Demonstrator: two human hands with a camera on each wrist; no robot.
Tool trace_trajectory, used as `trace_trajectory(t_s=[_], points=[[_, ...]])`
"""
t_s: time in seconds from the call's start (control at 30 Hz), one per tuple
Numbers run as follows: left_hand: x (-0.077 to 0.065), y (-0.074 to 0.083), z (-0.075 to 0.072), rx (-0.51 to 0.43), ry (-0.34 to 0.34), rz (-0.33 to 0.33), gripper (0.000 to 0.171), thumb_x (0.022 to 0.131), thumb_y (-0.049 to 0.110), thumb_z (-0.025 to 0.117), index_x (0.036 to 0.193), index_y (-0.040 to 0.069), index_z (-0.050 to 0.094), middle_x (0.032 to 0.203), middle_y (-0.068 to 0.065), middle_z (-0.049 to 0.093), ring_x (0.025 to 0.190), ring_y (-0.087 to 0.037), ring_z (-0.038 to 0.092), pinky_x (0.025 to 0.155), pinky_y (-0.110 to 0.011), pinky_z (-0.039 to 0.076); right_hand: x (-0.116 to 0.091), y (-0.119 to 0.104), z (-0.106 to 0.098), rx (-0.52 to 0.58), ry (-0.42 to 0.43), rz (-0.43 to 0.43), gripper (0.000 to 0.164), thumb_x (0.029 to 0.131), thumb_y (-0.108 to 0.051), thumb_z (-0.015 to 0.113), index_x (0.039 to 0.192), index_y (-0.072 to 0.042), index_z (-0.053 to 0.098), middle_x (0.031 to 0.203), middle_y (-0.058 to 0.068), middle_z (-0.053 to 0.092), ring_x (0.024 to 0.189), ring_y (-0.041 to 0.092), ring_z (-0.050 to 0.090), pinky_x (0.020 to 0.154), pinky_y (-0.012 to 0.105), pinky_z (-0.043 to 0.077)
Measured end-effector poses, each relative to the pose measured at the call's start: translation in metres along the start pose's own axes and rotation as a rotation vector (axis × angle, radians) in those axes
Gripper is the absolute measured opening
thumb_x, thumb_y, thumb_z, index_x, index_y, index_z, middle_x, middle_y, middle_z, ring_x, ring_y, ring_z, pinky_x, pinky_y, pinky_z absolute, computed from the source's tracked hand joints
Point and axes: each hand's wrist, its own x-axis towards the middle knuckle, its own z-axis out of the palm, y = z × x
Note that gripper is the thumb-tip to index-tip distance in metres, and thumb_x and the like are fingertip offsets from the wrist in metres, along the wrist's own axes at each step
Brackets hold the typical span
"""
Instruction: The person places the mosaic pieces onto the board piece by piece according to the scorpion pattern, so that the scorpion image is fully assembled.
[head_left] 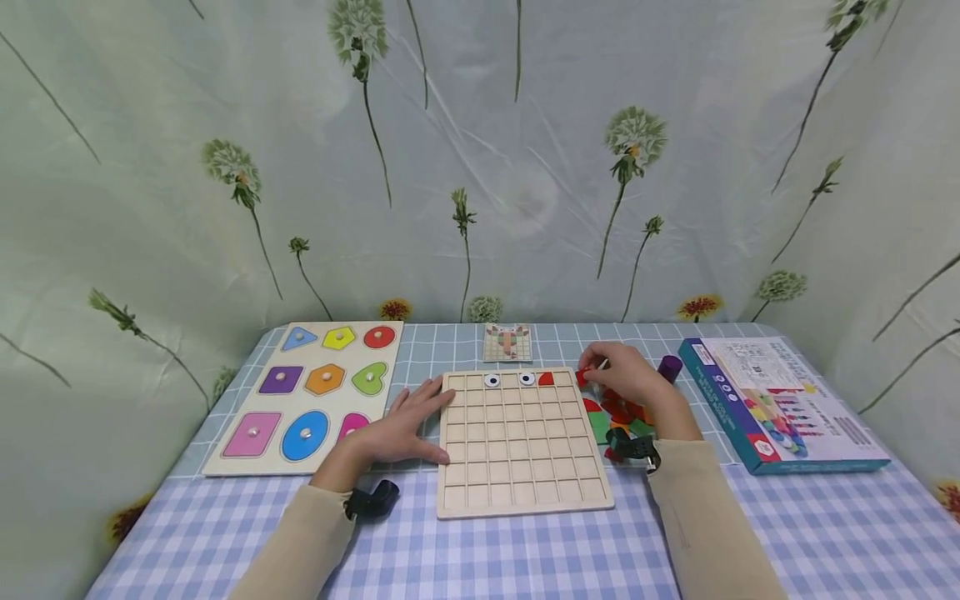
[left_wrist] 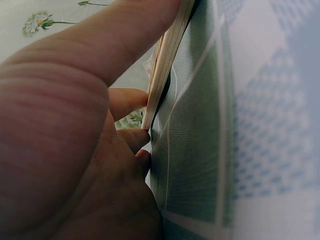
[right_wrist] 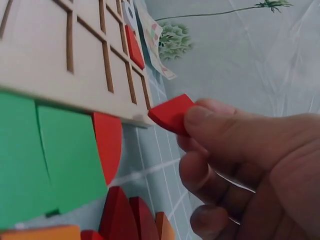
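Right of centre in the head view, your right hand (head_left: 628, 375) pinched a red piece (right_wrist: 171, 113) beside the wooden grid board (head_left: 519, 451) at lower centre, while your left hand (head_left: 400, 427), fingers extended and unclenched, touched the board's left edge.

The left hand (head_left: 401, 427) partly hides the pink piece (head_left: 351, 422) of the knobbed puzzle (head_left: 322, 357), a black wrist camera (head_left: 628, 444) covers part of the loose pieces (head_left: 598, 423), print (head_left: 738, 354) on the box (head_left: 783, 408) is illegibly small, and the right wrist view crops the grid board (right_wrist: 45, 82).
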Motion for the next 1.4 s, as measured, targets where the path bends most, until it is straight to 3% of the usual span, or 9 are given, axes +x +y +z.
trace_trajectory(t_s=[0.23,0.63,0.87,1.07,1.4], points=[[0.001,0.001,-0.001,-0.001,-0.009,-0.004,0.102,0.076,0.047,0.084,0.158,0.020,0.030,0.171,-0.006,0.006,0.158,-0.031,0.000,0.127,-0.056,-0.006,0.004,-0.005,0.005,0.009,-0.080,-0.011,0.009,0.094,-0.016,0.068,0.103,-0.014,0.071,0.095,0.006,0.067,0.079,0.020,0.057,0.070,0.027,0.052],[-0.001,0.003,-0.003,0.001,-0.014,-0.013,0.102,0.076,0.046,0.084,0.159,0.019,0.029,0.171,-0.007,0.006,0.158,-0.031,-0.001,0.127,-0.055,-0.005,0.013,-0.003,0.017,-0.038,-0.071,-0.020,0.007,0.093,-0.020,0.071,0.099,-0.016,0.072,0.091,0.005,0.066,0.085,0.021,0.054,0.073,0.028,0.047],[0.000,0.001,-0.003,0.002,-0.017,-0.003,0.102,0.077,0.045,0.084,0.159,0.018,0.029,0.171,-0.009,0.005,0.158,-0.033,-0.002,0.126,-0.057,-0.006,0.011,-0.004,0.017,-0.032,-0.118,-0.036,0.015,0.093,-0.017,0.070,0.107,-0.013,0.073,0.089,0.007,0.066,0.078,0.019,0.055,0.067,0.027,0.048],[0.001,0.001,-0.002,0.006,-0.018,-0.012,0.102,0.077,0.046,0.084,0.159,0.020,0.028,0.171,-0.006,0.005,0.158,-0.030,-0.002,0.127,-0.055,-0.007,0.007,-0.007,0.014,-0.016,-0.150,-0.029,0.020,0.092,-0.013,0.068,0.112,-0.015,0.072,0.091,0.006,0.063,0.083,0.021,0.055,0.070,0.027,0.048],[0.000,0.002,-0.004,0.004,-0.018,0.000,0.102,0.077,0.046,0.083,0.159,0.018,0.029,0.171,-0.007,0.005,0.158,-0.031,0.000,0.127,-0.056,-0.006,0.013,-0.005,0.018,-0.044,-0.103,-0.061,0.009,0.090,-0.017,0.074,0.099,-0.015,0.075,0.090,0.003,0.069,0.083,0.020,0.055,0.070,0.027,0.048]])
